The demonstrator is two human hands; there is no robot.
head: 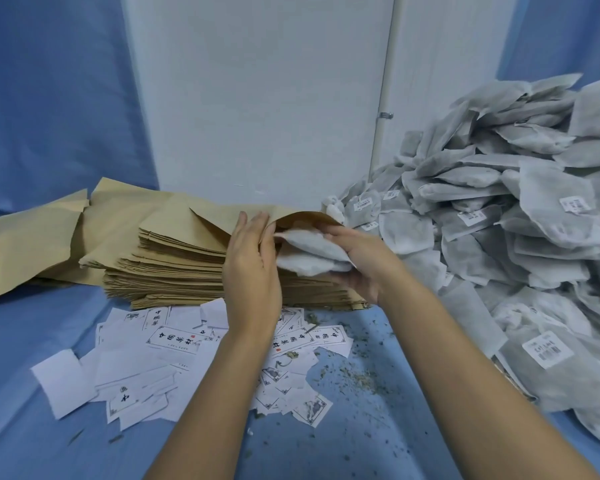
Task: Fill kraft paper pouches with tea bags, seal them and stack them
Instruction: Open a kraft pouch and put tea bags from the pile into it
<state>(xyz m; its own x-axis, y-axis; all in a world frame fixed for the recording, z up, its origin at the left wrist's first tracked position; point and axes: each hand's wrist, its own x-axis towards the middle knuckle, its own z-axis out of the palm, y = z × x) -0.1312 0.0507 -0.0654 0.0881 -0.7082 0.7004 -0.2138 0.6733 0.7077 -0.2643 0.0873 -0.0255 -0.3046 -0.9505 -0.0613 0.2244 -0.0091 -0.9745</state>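
A tall stack of flat kraft paper pouches (174, 268) lies in the middle of the blue table. The top pouch (222, 216) is lifted open at its right end. My left hand (252, 268) stands with straight fingers against the pouch's open mouth, holding it apart. My right hand (357, 263) grips white tea bags (312, 252) from below, their left end at the pouch's mouth. A big heap of grey-white tea bags (520, 209) fills the right side.
Loose white printed labels (174, 358) and paper scraps lie in front of the stack. Tea crumbs (354, 375) are scattered on the blue cloth (32, 427). More kraft paper (28, 244) lies at the far left. A white wall stands behind.
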